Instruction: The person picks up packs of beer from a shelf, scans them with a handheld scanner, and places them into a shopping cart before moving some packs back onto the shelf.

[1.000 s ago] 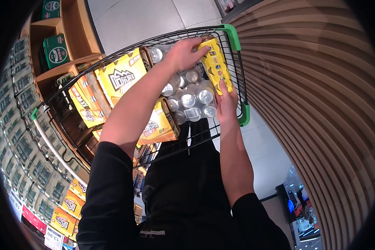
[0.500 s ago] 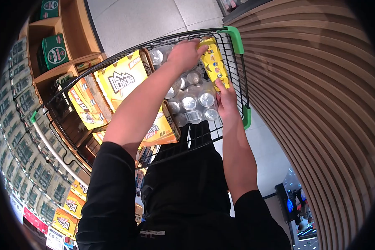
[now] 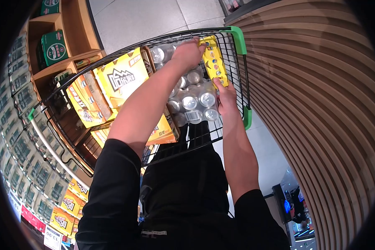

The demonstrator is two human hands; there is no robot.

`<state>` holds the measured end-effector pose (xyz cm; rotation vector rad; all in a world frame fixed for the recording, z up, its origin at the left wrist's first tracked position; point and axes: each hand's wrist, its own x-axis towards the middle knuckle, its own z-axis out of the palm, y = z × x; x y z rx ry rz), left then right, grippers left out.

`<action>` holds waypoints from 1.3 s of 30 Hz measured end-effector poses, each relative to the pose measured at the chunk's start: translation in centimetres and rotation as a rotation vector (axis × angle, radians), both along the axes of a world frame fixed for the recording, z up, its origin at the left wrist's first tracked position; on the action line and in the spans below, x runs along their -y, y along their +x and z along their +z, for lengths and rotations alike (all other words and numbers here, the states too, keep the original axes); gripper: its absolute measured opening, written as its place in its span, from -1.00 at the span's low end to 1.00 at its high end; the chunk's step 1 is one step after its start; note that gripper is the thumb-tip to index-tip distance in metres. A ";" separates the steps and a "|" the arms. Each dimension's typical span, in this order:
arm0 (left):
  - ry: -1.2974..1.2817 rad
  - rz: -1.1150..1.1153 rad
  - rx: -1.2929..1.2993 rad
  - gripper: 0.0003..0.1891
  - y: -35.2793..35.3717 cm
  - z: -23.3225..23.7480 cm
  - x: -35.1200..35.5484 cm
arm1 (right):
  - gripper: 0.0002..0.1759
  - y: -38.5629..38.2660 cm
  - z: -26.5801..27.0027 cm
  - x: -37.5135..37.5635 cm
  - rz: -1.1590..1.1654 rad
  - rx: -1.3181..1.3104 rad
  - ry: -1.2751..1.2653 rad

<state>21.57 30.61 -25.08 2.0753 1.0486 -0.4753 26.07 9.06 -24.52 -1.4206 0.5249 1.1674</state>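
A long yellow pack (image 3: 213, 62) with small printed pictures stands at the far right end of the shopping cart's basket. At its upper end is my left hand (image 3: 188, 54), with the thumb on the pack's edge and the fingers partly hidden. My right hand (image 3: 227, 98) grips the lower end, thumb on top. Beside the pack, plastic-wrapped cans (image 3: 191, 101) with silver tops fill the basket's right half; my left hand and forearm cover some of them. Further left sit a yellow carton (image 3: 123, 79) and an orange-and-yellow carton (image 3: 164, 132), the latter partly behind my left forearm.
The black wire cart (image 3: 246, 79) has green corner guards and a pale handle (image 3: 54, 143). Wooden shelving (image 3: 77, 31) holding a green box (image 3: 54, 49) stands at upper left. More yellow cartons (image 3: 62, 218) are at lower left. A slatted wood wall (image 3: 304, 83) curves along the right.
The yellow pack has shifted slightly left and up at its lower end, and my right hand has moved with it. My left hand has moved slightly right and stays at the upper end.
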 end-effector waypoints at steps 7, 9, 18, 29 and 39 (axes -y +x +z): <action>-0.073 0.103 0.027 -0.22 -0.3 -1.2 -0.2 | -0.55 -0.1 -0.2 -0.2 0.084 0.068 0.019; -0.117 0.089 0.056 -0.25 0.0 -0.6 -0.2 | -0.56 0.4 0.5 -0.3 0.150 0.065 -0.068; -0.122 0.159 0.057 -0.23 0.4 -1.8 0.6 | -0.50 -0.1 -1.0 0.2 0.117 0.068 0.019; -0.086 0.322 0.022 -0.24 0.7 2.0 1.8 | -0.39 -0.3 -3.8 0.6 0.251 0.255 -0.111; -0.197 0.364 0.428 -0.75 -15.7 16.6 6.1 | -0.75 0.6 15.0 7.6 0.680 0.922 -0.175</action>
